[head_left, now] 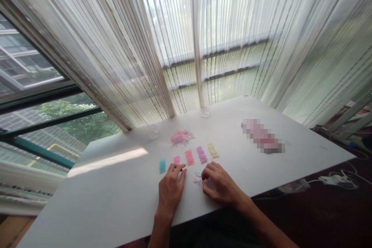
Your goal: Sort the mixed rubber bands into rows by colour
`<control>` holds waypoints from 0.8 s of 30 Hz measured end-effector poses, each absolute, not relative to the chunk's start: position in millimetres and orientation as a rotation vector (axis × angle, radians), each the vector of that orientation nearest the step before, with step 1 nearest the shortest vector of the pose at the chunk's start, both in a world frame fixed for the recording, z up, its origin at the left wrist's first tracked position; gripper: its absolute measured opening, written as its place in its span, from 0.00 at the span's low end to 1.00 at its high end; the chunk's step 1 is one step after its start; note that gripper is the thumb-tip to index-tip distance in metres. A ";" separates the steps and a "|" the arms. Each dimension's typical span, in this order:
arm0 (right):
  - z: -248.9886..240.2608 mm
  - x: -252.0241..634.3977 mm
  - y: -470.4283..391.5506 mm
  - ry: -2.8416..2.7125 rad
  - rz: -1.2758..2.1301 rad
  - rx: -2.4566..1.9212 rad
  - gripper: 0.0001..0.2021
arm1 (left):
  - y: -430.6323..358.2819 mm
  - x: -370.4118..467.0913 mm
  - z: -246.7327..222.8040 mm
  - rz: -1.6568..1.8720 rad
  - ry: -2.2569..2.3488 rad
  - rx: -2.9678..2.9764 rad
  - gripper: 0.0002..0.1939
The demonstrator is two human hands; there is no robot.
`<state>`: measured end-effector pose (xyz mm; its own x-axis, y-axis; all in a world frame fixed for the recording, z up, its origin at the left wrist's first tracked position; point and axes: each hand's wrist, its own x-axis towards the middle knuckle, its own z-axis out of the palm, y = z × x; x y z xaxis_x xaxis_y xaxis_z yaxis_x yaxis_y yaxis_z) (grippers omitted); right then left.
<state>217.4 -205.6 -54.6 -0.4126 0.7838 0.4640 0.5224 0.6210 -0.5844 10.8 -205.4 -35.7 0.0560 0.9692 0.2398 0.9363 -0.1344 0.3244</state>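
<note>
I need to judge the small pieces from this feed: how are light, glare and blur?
Head view: daylight behind the curtain, washing out its upper part; head view: bright streak on the table, at left; head view: pieces in the pink pile too soft to tell apart; head view: floor at right very dark, and a pinkish patch pixelated.

on the tabletop, from left to right, a row of five small piles. behind that row, a loose heap; farther back, a cup to the left and a dish near the back edge. well to the right, a masked item. before the row, left grip and right grip, with loose pieces between. behind the tabletop, curtains.
</note>
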 end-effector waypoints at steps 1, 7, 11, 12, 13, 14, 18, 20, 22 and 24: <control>-55.0 217.6 -206.0 -2.112 0.449 -1.026 0.10 | -205.5 11.0 -36.4 0.620 2.011 2.223 0.12; -54.6 218.4 -207.8 -2.160 0.428 -1.046 0.09 | -199.2 16.3 -40.7 0.588 2.050 2.230 0.12; -53.5 218.3 -207.5 -2.203 0.433 -1.034 0.08 | -198.5 18.4 -40.0 0.586 2.036 2.241 0.12; -53.8 218.3 -207.3 -2.215 0.430 -1.033 0.08 | -198.9 18.3 -39.4 0.591 2.031 2.239 0.12; -54.3 218.2 -207.1 -2.226 0.425 -1.033 0.07 | -199.6 18.0 -38.7 0.600 2.025 2.237 0.12; -55.0 218.2 -206.9 -2.235 0.417 -1.034 0.07 | -200.6 17.6 -38.0 0.612 2.015 2.236 0.12; -58.7 217.3 -205.5 -2.247 0.382 -1.024 0.07 | -208.7 15.3 -35.7 0.684 1.866 2.262 0.13; -60.2 216.6 -205.0 -2.232 0.370 -1.022 0.07 | -215.1 14.4 -35.1 0.700 1.732 2.279 0.12; -60.8 216.3 -204.7 -2.201 0.371 -1.013 0.07 | -221.7 14.0 -34.8 0.708 1.617 2.280 0.11; -60.9 216.3 -204.4 -2.169 0.381 -0.991 0.07 | -227.0 14.3 -34.7 0.715 1.550 2.268 0.11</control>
